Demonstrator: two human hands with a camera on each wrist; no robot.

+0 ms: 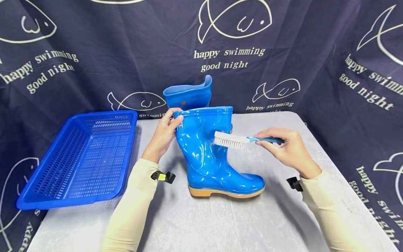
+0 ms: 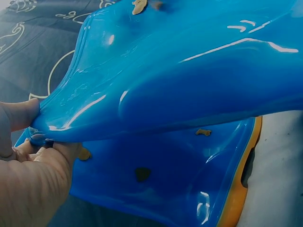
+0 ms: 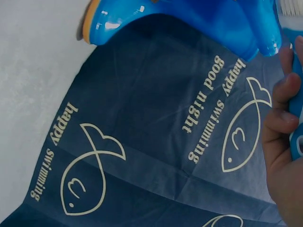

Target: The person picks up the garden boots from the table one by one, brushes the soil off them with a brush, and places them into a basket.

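A glossy blue rain boot (image 1: 204, 157) with a tan sole stands on the table, toe to the right. At the left of its top rim, my left hand (image 1: 165, 131) pinches the edge between thumb and fingers. My right hand (image 1: 288, 147) grips the blue handle of a white-headed scrub brush (image 1: 231, 138). The head overlaps the boot shaft beside small brown spots, bristles downward; whether they touch I cannot tell. Behind stands a second blue boot (image 1: 189, 98), partly hidden. In the left wrist view a brown patch (image 2: 139, 6) shows on the front boot, and a dark patch (image 2: 142, 174) on the rear one.
On the left is a blue perforated plastic basket (image 1: 107, 154), overhanging the table's left edge. A pale grey table (image 1: 201, 227) carries the boots. Dark fabric (image 1: 151, 45) printed with fish and lettering hangs around the back and sides.
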